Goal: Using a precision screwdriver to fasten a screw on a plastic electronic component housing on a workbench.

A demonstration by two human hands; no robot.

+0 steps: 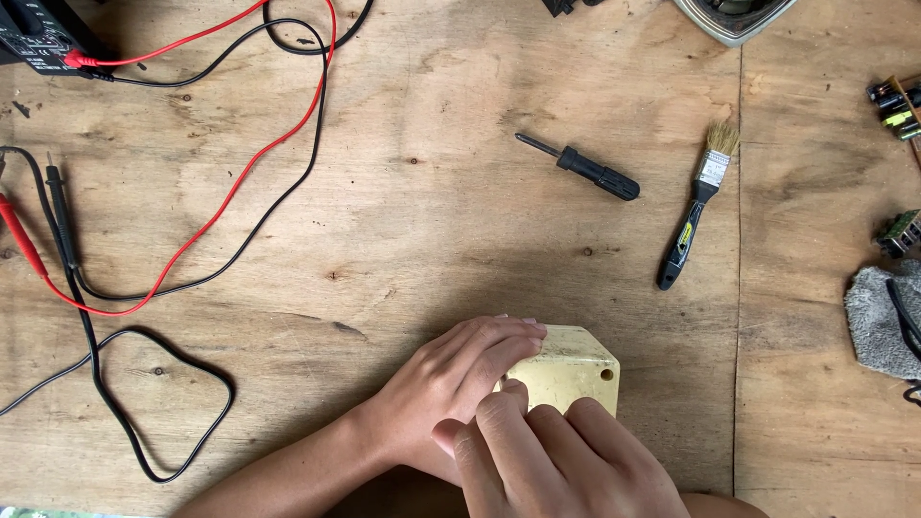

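Plywood bench, open middle; left hand and right hand both gripping yellowish block near front edge

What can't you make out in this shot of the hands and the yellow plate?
- Yellow plate: near half hidden under the left hand and right hand, head view.
- Meter: cut off by the top-left edge.
- Metal housing: cut off by the top edge.
- Small parts: too small, clipped at the right edge.
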